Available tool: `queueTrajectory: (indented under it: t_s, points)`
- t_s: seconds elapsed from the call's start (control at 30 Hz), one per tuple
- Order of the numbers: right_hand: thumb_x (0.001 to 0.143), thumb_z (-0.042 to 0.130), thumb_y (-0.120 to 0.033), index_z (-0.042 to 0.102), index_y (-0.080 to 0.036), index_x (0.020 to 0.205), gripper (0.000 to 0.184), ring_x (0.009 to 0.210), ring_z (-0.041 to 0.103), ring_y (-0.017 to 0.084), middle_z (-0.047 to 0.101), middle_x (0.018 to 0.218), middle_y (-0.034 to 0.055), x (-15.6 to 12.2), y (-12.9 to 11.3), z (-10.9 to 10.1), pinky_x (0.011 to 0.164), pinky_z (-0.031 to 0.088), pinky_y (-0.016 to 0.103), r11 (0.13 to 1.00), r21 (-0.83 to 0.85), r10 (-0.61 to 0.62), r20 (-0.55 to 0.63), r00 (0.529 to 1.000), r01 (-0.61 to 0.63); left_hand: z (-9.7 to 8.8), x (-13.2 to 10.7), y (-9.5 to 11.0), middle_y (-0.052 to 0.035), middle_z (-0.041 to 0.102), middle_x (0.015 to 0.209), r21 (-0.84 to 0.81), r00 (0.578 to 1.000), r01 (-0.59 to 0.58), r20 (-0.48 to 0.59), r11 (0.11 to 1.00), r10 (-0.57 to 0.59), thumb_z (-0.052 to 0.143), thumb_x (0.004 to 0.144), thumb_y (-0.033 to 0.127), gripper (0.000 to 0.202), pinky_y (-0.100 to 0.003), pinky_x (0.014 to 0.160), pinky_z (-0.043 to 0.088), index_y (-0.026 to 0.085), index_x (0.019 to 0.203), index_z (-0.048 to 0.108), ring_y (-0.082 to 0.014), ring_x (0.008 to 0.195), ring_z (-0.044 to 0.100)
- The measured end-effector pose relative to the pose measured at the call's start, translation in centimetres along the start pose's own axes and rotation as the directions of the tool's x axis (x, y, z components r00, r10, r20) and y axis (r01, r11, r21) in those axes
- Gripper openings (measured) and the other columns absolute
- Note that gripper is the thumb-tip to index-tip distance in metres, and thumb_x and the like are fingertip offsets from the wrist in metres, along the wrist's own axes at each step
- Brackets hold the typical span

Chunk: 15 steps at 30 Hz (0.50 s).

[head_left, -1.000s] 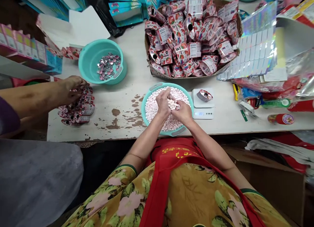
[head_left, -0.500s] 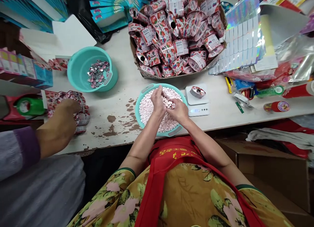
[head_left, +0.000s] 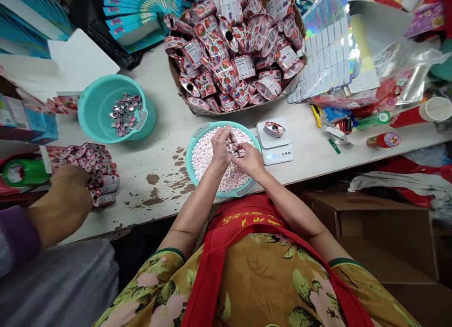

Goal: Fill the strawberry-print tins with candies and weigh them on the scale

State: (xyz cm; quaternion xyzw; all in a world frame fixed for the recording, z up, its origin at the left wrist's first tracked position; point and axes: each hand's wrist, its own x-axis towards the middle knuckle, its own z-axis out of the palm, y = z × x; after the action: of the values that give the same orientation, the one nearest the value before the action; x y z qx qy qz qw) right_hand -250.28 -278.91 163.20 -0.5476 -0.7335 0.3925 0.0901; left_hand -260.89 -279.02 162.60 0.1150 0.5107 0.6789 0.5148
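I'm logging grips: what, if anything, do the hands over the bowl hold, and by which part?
Left hand: pale pellets, cupped. Right hand: a printed packet, its held part hidden.

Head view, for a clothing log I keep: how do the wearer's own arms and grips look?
Left grip and right grip are bare, without gloves. The forearms are bare, below short mustard-brown sleeves with pink flowers and dark green edging.

- Long white table: smooth coating, flaked to rough brown patches.
- Round turquoise plastic basin, table's front edge: smooth, satin.
- Small pale-pink pellets within: matt.
- Silver holographic sheets, toward back edge: glossy film.
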Motion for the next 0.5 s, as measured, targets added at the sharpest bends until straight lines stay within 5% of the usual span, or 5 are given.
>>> queueTrajectory:
  t_s: [0.33,0.5]
  points:
    - [0.072,0.073,-0.024,0.070,-0.019,0.105,0.034,0.098,0.068,0.021,0.073,0.104,0.0039,-0.4,0.2,0.3,0.093,0.052,0.033,0.925,0.319,-0.159,-0.165,0.973,0.205,1.0,-1.4,2.3,0.0045,0.044,0.051,-0.028,0.999,-0.050,0.019,0.998,0.051,0.067,0.089,0.056,0.048,-0.021,0.035,0.028,0.019,0.063,0.050,-0.0063,0.037,0.040]
    - [0.076,0.072,-0.027,0.067,-0.021,0.107,0.032,0.105,0.067,0.021,0.072,0.110,0.0051,-1.1,-0.7,0.1,0.098,0.052,0.034,0.894,0.328,-0.246,-0.210,0.946,0.305,1.7,-2.9,3.5,0.0021,0.047,0.055,-0.024,0.981,-0.188,-0.056,0.982,0.186,0.069,0.090,0.048,0.045,-0.023,0.049,0.044,0.019,0.063,0.049,-0.0118,0.054,0.059]
